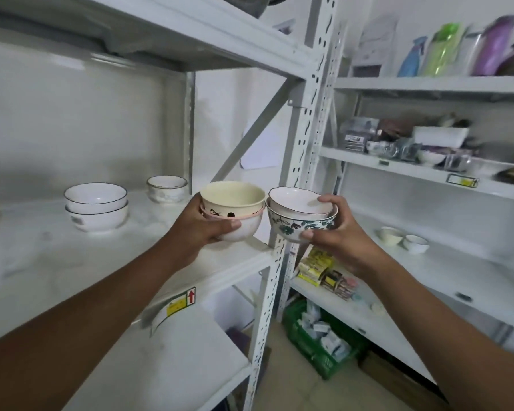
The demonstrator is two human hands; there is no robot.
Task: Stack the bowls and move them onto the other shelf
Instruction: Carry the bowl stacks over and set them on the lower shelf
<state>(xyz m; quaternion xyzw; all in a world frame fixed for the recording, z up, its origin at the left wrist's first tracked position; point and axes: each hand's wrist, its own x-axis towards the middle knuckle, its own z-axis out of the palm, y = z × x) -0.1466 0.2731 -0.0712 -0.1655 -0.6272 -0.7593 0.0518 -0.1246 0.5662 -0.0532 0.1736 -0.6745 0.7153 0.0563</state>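
Your left hand [211, 226] hides the lower bowl's [244, 229] side; the top-right bottles [469, 48] are blurred.

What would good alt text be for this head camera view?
A person holds two small bowl stacks between white shelf units: the left hand grips a cream bowl nested in a pink-rimmed bowl, the right hand a white bowl in a green floral bowl. More bowls sit on the left shelf.
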